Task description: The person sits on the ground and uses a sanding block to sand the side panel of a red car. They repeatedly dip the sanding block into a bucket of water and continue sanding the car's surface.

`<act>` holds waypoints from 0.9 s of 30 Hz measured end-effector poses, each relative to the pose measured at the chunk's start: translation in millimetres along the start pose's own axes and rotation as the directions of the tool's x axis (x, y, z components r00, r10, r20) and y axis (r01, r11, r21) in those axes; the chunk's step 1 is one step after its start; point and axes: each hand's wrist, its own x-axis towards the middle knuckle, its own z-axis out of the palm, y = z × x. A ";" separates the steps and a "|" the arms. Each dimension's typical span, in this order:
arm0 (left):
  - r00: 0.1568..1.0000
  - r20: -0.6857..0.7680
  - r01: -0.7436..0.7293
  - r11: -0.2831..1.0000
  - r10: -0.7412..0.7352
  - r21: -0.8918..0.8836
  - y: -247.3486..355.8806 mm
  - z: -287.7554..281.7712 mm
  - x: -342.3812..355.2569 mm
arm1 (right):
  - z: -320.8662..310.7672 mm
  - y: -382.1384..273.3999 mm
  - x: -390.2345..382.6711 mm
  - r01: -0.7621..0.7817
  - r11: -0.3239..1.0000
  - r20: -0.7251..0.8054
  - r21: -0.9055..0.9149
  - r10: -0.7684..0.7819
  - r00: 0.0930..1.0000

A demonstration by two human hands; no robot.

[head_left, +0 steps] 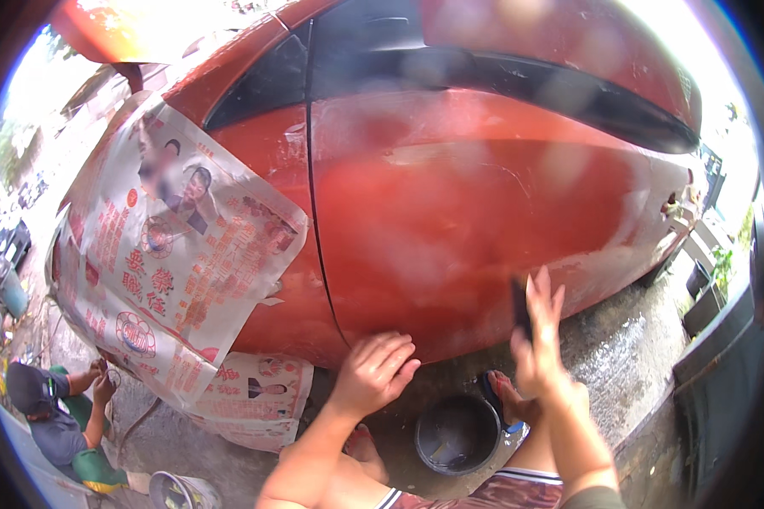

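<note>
An orange car door (450,220) fills the middle, with dull, scuffed patches and a smoother, brighter area. My right hand (539,343) is by the lower right of this door, gripping a dark flat block (520,307); its exact kind cannot be made out. Some fingers of that hand stretch upward past the block. At the door's lower edge, near the panel seam, my left hand (373,373) has its fingers bent and pressed together. Its palm is hidden, so anything inside does not show. Between my feet stands a black round basin (457,434) with some liquid in it.
Printed paper sheets (178,254) cover the car's left part. At lower left a person (59,416) in a dark cap crouches beside a pale bucket (182,492). Wet concrete (628,339) lies to the right, bordered by a dark grey wall (726,365).
</note>
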 end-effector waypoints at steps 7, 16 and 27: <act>0.990 -0.060 -0.057 0.738 0.130 0.673 -6.4 -86.2 123.4 | 84.6 12.9 -231.1 -0.824 -0.423 0.822 0.377 0.563 0.086; 0.938 -0.347 0.232 0.715 0.015 0.659 46.0 26.2 274.6 | 112.9 35.2 -262.5 -0.907 0.312 0.773 0.282 0.487 0.407; 0.988 -0.137 0.054 0.667 0.073 0.743 9.9 -33.4 248.0 | 90.7 35.6 -249.4 -0.887 0.462 0.808 -0.003 0.523 0.270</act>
